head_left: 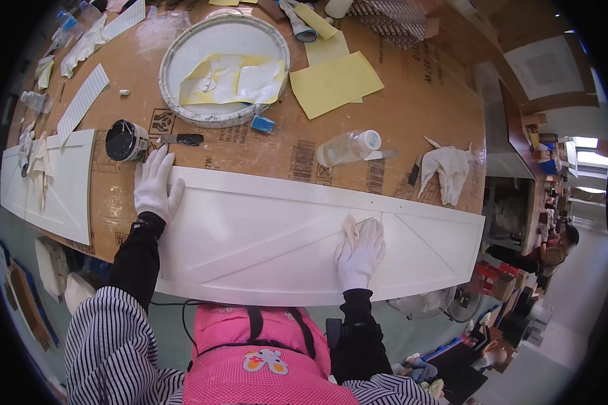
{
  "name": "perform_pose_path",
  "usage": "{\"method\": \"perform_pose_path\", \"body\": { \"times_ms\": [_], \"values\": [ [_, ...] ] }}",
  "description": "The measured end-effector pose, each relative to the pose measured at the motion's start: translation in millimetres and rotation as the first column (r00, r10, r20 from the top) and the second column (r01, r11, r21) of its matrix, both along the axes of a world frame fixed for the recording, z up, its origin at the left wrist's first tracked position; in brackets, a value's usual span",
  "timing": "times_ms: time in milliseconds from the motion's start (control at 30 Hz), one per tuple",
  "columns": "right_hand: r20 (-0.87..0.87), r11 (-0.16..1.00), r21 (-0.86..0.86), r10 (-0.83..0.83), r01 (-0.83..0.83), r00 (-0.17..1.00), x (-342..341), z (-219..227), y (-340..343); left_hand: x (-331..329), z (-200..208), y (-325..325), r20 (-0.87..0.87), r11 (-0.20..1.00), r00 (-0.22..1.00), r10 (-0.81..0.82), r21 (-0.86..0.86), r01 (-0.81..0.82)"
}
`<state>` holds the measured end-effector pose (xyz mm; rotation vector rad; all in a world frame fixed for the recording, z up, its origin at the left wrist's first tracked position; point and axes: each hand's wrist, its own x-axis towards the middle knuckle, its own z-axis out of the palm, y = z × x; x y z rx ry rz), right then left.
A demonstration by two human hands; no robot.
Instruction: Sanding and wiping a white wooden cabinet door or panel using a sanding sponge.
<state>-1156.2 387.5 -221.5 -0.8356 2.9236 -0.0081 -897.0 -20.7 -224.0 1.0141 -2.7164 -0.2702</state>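
Note:
A long white panel (270,233) with raised diagonal trim lies across the near side of the table. At its left end my left hand (157,183), in a white knit glove, rests flat on the far corner with the fingers spread. My right hand (362,256), gloved the same way, presses a crumpled pale cloth (350,229) onto the panel right of the middle, close to where the trim strips meet. Part of the cloth is hidden beneath that hand.
Cardboard (250,148) covers the table. Beyond the panel are a round white lid (169,88) bearing yellow sandpaper, a black jar (125,140), a blue block (263,124), a clear bottle (344,147) and a rag (447,172). A second white panel (67,182) lies left.

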Motion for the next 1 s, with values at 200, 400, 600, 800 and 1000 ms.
{"method": "perform_pose_path", "body": {
  "times_ms": [200,400,600,800,1000],
  "values": [
    [-0.163,0.998,-0.03,-0.056,0.052,0.985,-67.9,-5.6,-14.9,-11.9,-0.2,3.1,0.013,0.999,0.999,-0.033,-0.021,0.033],
    [0.014,0.998,0.017,-0.066,0.066,0.998,-41.2,-5.5,-15.8,4.1,-4.3,-1.2,0.017,1.0,1.0,-0.021,-0.016,0.022],
    [-0.004,0.978,0.204,-0.052,0.052,0.999,-69.5,-2.4,-14.4,-3.1,-3.3,-0.8,0.017,0.999,0.999,-0.031,-0.008,0.031],
    [0.011,0.958,0.269,-0.102,0.095,0.995,-61.6,-1.3,-20.0,-0.3,-6.2,1.6,0.014,1.0,1.0,-0.013,0.023,0.012],
    [-0.115,0.987,0.14,-0.06,0.076,0.992,-47.4,-14.5,5.0,-3.2,-2.7,-0.4,0.011,1.0,1.0,-0.025,0.003,0.025]
  ]
}}
